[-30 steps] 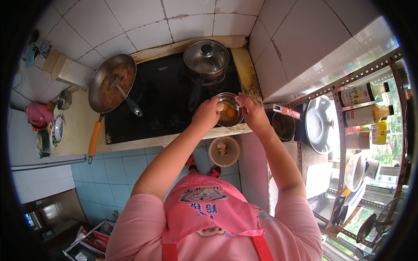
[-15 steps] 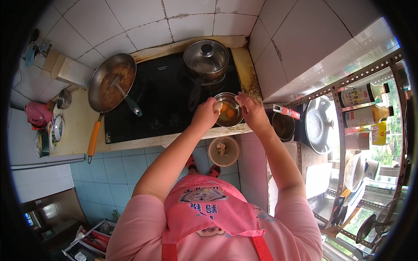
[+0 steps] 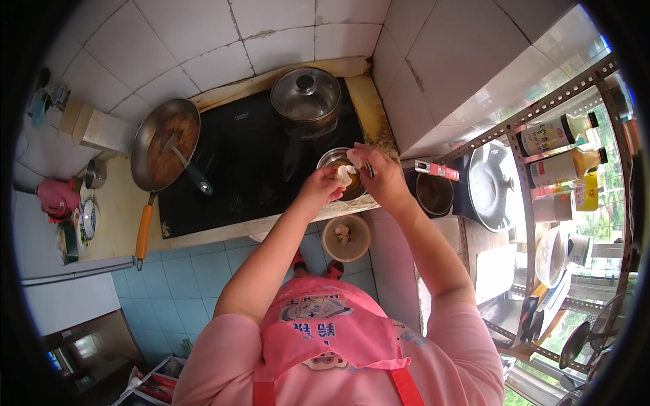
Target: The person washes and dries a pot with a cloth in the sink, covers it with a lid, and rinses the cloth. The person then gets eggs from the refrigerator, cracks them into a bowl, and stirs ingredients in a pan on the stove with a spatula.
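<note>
My left hand (image 3: 323, 186) is closed around a piece of eggshell (image 3: 344, 176), its hollow side showing pale. Close beside it, my right hand (image 3: 380, 174) grips another eggshell half (image 3: 354, 158) between thumb and fingers. Both shells are over a small metal bowl (image 3: 327, 160) on the front right of the stove. My hands and the shells cover most of the bowl; a bit of yellowish egg shows inside. Below the counter edge a pale bin (image 3: 362, 245) stands on the floor with broken eggshells (image 3: 342, 234) at its bottom.
A lidded pot (image 3: 306, 101) sits on the black stove (image 3: 230, 169). To the left is a frying pan (image 3: 139, 159) with brown residue, a spatula (image 3: 193, 172) and an orange handle. At right are a saucepan (image 3: 434, 193), a large lid (image 3: 491, 186) and shelved bottles (image 3: 567, 167).
My hands have come closer together above the bowl, and the two eggshell halves now nearly meet. The egg in the bowl, visible before, is mostly covered. The whole view has shifted slightly.
</note>
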`<state>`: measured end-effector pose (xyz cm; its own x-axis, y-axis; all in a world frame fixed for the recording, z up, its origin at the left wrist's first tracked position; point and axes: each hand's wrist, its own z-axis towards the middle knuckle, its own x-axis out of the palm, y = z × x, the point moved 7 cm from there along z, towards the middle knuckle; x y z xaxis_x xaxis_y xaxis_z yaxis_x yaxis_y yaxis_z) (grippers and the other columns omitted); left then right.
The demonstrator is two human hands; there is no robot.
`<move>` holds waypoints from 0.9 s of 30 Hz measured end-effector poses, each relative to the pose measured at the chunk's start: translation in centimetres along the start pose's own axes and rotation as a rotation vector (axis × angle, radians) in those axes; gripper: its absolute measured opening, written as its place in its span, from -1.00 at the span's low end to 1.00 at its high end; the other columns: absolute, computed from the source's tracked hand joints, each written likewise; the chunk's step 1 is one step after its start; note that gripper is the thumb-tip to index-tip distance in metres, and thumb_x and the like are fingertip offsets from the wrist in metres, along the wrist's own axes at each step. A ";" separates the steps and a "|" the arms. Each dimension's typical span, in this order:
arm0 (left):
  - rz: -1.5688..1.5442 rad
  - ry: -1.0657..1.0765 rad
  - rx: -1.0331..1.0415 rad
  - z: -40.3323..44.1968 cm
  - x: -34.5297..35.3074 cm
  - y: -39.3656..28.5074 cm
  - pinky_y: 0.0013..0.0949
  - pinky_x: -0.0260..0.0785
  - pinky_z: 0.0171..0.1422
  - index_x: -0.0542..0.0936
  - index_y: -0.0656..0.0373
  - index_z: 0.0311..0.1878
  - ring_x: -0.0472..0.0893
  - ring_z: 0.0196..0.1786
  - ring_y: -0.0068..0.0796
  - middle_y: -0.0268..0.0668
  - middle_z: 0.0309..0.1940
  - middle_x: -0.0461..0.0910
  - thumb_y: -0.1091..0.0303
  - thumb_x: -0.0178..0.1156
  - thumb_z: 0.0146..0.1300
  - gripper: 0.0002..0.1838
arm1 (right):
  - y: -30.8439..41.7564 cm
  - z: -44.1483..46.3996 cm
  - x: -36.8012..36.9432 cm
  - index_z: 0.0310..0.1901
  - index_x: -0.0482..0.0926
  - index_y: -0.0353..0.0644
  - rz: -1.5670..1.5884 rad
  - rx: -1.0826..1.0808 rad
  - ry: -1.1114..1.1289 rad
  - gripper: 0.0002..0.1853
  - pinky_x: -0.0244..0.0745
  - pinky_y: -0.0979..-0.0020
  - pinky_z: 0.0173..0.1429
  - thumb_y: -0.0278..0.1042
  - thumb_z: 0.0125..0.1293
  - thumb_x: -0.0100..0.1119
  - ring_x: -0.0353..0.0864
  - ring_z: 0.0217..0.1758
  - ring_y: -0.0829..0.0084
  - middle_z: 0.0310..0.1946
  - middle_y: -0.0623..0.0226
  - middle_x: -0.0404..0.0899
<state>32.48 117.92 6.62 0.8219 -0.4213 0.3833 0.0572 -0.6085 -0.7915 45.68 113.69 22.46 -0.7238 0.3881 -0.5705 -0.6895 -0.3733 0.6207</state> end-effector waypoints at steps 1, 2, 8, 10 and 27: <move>-0.068 0.047 -0.013 -0.2 0.4 0.1 -0.41 0.53 0.02 0.35 0.23 0.19 0.59 -0.03 -0.44 -0.20 -0.03 0.55 0.42 0.11 0.38 -0.64 | -0.3 -0.2 0.1 -0.01 0.50 -0.18 -0.011 0.087 0.018 -0.56 0.58 0.32 0.07 -0.74 0.03 0.21 0.64 0.02 0.12 -0.01 0.14 0.61; -0.066 0.051 -0.012 -0.4 0.5 0.1 -0.41 0.53 0.02 0.35 0.23 0.19 0.59 -0.03 -0.44 -0.20 -0.03 0.55 0.42 0.11 0.38 -0.64 | -0.2 -0.4 0.2 -0.01 0.50 -0.18 -0.013 0.087 0.015 -0.56 0.58 0.32 0.07 -0.74 0.03 0.21 0.64 0.02 0.12 -0.01 0.14 0.61; -0.246 0.155 0.019 -2.2 1.7 -0.9 -0.36 0.50 0.13 0.30 0.22 0.22 0.57 -0.01 -0.41 -0.22 -0.01 0.52 0.40 0.03 0.42 -0.65 | -2.2 -2.8 1.5 0.04 0.52 -0.24 0.172 0.318 0.086 -0.55 0.54 0.40 0.13 -0.64 0.06 0.31 0.66 0.03 0.29 -0.02 0.16 0.63; -0.272 0.159 0.017 -2.7 1.9 -0.9 -0.31 0.48 0.17 0.30 0.22 0.21 0.56 0.03 -0.39 -0.21 0.02 0.50 0.40 0.04 0.42 -0.65 | -1.3 -3.3 1.3 0.08 0.51 -0.24 0.167 0.382 0.132 -0.51 0.52 0.40 0.16 -0.58 0.06 0.35 0.64 0.05 0.28 -0.03 0.14 0.63; -0.212 0.367 -0.438 -9.0 6.4 14.6 -0.27 0.45 0.15 0.33 0.12 0.24 0.53 0.13 -0.38 -0.29 0.11 0.47 0.26 0.06 0.38 -0.60 | -0.3 -22.1 -0.4 0.00 0.50 -0.24 0.149 0.533 0.020 -0.52 0.59 0.36 0.09 -0.58 -0.03 0.38 0.64 0.04 0.24 -0.06 0.14 0.60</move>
<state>33.46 100.28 1.80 0.5646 -0.4179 0.7117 -0.1042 -0.8915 -0.4409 45.53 94.98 10.59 -0.8164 0.3457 -0.4625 -0.4736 0.0572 0.8789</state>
